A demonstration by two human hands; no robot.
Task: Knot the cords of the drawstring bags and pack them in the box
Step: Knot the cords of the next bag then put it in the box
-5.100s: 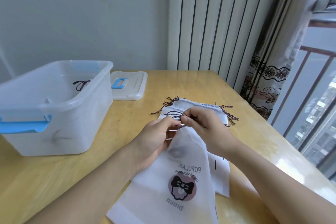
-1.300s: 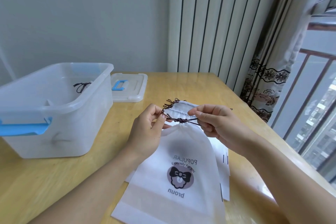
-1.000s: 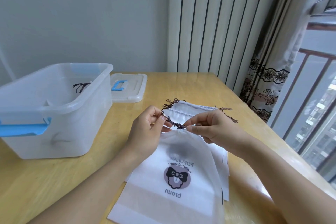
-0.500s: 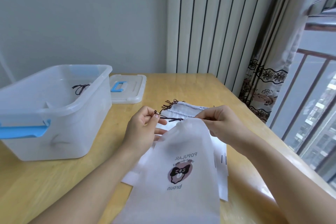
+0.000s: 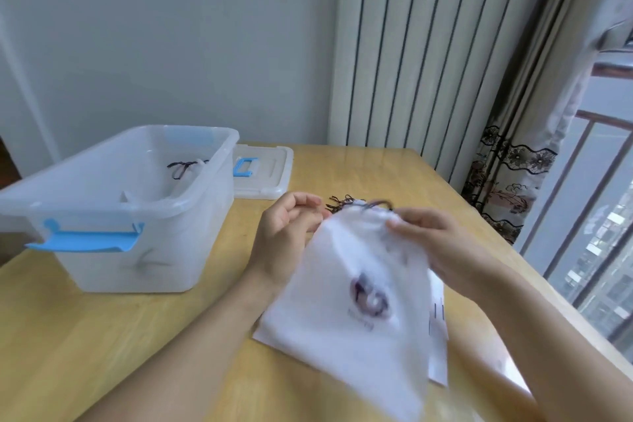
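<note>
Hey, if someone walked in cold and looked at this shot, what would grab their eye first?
Probably the blurred white drawstring bag at centre, its top gripped by the right hand while the left hand hangs open beside it. Next, the clear storage box with blue handles on the left, a knotted bag already inside.

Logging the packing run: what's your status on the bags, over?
Right hand grips the white bag at its top. Left hand open beside it. Box open, one bag inside. More bags underneath on table.
</note>
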